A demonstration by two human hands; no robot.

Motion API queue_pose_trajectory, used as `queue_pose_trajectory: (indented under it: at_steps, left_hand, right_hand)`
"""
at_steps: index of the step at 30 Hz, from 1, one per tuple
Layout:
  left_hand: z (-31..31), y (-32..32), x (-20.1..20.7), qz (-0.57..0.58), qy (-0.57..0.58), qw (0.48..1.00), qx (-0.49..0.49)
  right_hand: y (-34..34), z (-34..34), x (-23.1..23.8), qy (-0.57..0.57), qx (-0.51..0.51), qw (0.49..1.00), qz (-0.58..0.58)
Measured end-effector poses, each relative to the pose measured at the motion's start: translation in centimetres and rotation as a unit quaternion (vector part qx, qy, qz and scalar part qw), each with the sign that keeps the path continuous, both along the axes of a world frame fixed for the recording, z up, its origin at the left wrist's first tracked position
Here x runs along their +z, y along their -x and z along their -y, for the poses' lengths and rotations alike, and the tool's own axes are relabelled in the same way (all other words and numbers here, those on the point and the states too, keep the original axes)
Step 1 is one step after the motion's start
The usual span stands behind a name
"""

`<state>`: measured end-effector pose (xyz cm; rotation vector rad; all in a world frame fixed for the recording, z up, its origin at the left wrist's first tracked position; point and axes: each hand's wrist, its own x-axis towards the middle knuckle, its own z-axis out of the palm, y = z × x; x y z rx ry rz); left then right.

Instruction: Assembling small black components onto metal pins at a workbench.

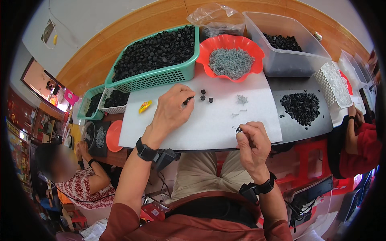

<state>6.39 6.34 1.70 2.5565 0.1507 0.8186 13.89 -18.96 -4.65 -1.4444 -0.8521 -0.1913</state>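
Observation:
My left hand is over the white work surface, fingers closed on a small black plastic part. Just to the right of those fingers sit three loose black pieces. Near the front edge my right hand pinches a small black piece between thumb and forefinger, a thin metal screw or nail sticking out of it. Beyond that hand lie a little heap of metal screws or nails and a few loose ones.
At the back stand a green basket of black parts, a red scalloped bowl of screws or nails and a clear bin. Black pieces are heaped on a dark board to the right. Other people sit at both sides.

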Motion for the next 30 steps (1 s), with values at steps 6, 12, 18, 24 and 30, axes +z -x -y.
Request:
queue_pose_trajectory:
  at_steps: [6,12,18,24,30]
  left_hand:
    - [0.6,0.0,-0.7,0.02,-0.034,0.999,-0.035]
    - [1.1,0.0,-1.0,-0.035,-0.109,0.992,-0.051]
    - [1.8,-0.3,-0.8,-0.087,-0.164,0.981,-0.06]
    - [1.9,-0.2,-0.3,-0.104,-0.178,0.976,-0.068]
    - [1.9,-0.1,-0.1,-0.096,-0.095,0.989,-0.059]
  right_hand:
    - [-0.3,-0.2,0.2,0.004,0.002,1.0,0.009]
    - [-0.4,-0.2,0.1,0.001,0.005,1.0,0.001]
    - [-0.4,-0.2,0.1,-0.005,0.005,1.0,-0.008]
    - [-0.4,-0.2,0.1,-0.005,0.006,1.0,-0.008]
    - [-0.3,-0.2,0.2,-0.008,0.009,1.0,-0.016]
